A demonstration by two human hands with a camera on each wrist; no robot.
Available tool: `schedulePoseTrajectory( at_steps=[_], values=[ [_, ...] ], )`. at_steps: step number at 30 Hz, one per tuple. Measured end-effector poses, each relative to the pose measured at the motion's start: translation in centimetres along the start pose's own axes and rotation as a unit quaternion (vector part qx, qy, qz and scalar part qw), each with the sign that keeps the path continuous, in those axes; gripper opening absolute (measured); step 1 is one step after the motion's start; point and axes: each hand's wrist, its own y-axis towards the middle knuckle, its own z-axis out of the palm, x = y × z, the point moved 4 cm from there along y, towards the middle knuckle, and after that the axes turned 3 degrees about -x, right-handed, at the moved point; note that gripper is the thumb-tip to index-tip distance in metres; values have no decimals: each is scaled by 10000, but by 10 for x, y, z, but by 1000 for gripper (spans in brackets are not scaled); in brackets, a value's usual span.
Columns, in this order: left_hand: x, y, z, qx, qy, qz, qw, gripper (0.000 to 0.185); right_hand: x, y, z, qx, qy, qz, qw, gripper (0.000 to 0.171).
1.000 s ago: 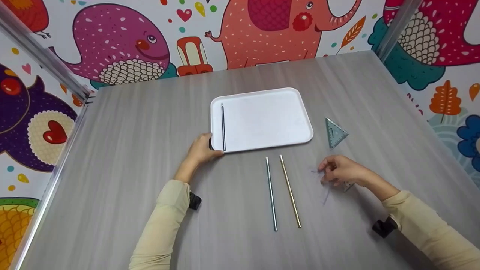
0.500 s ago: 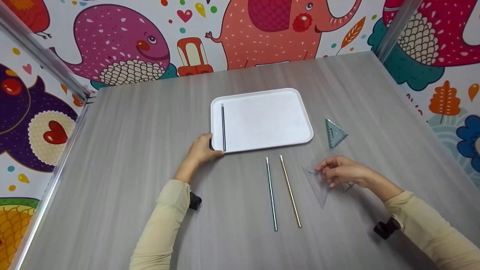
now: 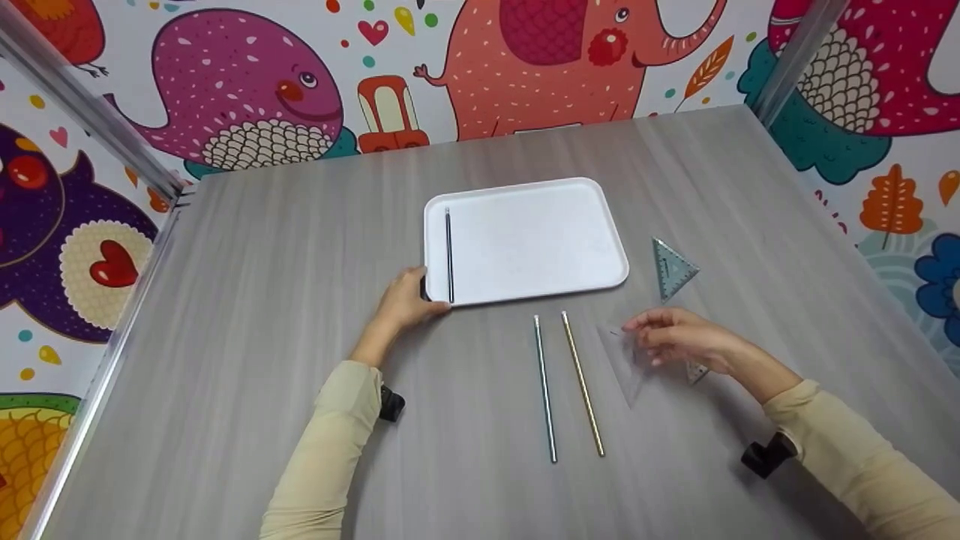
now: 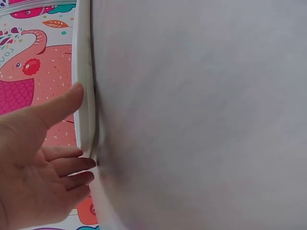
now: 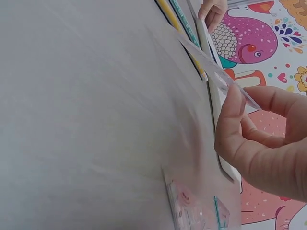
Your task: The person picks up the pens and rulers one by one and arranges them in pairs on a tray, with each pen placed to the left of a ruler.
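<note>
My right hand (image 3: 671, 341) pinches a clear plastic triangle ruler (image 3: 628, 364) by its upper edge, just above the grey table; the right wrist view shows thumb and fingers (image 5: 235, 115) on the ruler's edge (image 5: 211, 64). My left hand (image 3: 405, 300) holds the near left corner of a white tray (image 3: 540, 240), fingers against its rim (image 4: 84, 120). A dark pencil (image 3: 448, 255) lies in the tray along its left side. A teal pencil (image 3: 545, 388) and a gold pencil (image 3: 582, 382) lie side by side on the table between my hands.
A small green triangle ruler (image 3: 673, 268) lies right of the tray. Another small clear ruler (image 3: 696, 370) peeks out under my right wrist. Metal frame posts (image 3: 787, 60) stand at the table's far corners, with cartoon-printed walls behind.
My right hand has lifted the clear triangle ruler off the table and shifted it slightly left and toward the tray. The left hand and tray have stayed put.
</note>
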Motion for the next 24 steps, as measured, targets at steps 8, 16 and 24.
schedulePoseTrajectory(
  at_steps=[8, 16, 24],
  values=[
    [1, 1, 2, -13, -13, -82, 10000, 65, 4, 5, 3, -48, 316, 34, 9995, 33],
    [0, 0, 1, -1, -83, -40, 10000, 65, 8, 11, 9, -90, 643, -2, 9979, 27],
    [-1, 0, 0, -29, -132, 44, 9999, 60, 16, 19, 16, -234, 820, 31, 9964, 28]
  ],
)
